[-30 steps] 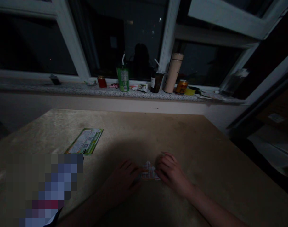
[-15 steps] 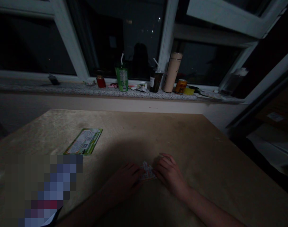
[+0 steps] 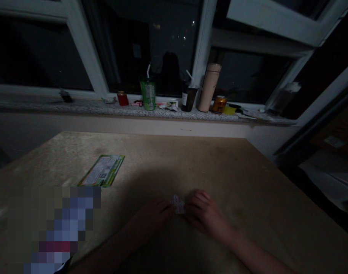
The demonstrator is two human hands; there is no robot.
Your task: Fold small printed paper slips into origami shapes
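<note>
- I see my left hand (image 3: 155,216) low on the table (image 3: 219,163), fingers curled in, their tips touching the left edge of a small folded paper (image 3: 177,204).
- My right hand (image 3: 204,213) sits just beside it, fingers bent and bunched, closing on the right side of the same paper.
- Both hands pinch the paper between them; only a small pale patch of it shows, near the table's front edge, about the middle.
- The light is dim, so I cannot tell whether the paper lies flat on the table or is lifted slightly.
- A green leaflet (image 3: 102,170) lies flat to the left, well apart from the hands.
- On the windowsill (image 3: 77,107) behind stand a green cup (image 3: 148,95) with a straw, a tall flask (image 3: 209,87) and a can (image 3: 219,104).
</note>
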